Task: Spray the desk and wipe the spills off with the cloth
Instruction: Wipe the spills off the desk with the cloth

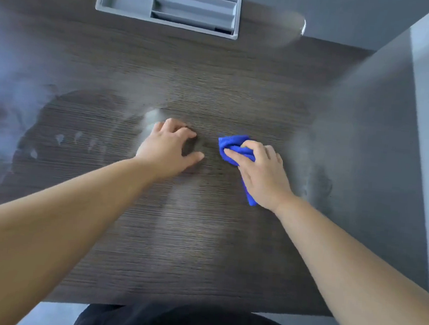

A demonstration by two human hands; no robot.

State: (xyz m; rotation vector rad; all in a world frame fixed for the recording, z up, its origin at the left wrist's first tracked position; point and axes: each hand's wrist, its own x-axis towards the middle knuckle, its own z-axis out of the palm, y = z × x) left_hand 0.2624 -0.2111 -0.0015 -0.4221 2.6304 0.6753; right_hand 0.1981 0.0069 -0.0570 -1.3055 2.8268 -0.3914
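Observation:
A dark wood-grain desk (201, 239) fills the view. My right hand (261, 174) grips a crumpled blue cloth (231, 148) and presses it on the desk just right of centre; a tail of the cloth sticks out below my wrist. My left hand (170, 145) rests on the desk a little to the left of the cloth, fingers spread and bent, holding nothing. Small pale wet spots (60, 138) lie on the desk left of that hand, and faint wet streaks run in front of both hands. No spray bottle is in view.
A grey divided organiser tray (167, 5) is set at the back of the desk. A grey wall panel (380, 151) borders the desk on the right. The desk's front edge (169, 307) is close to my body. Glare blurs the desk's left side.

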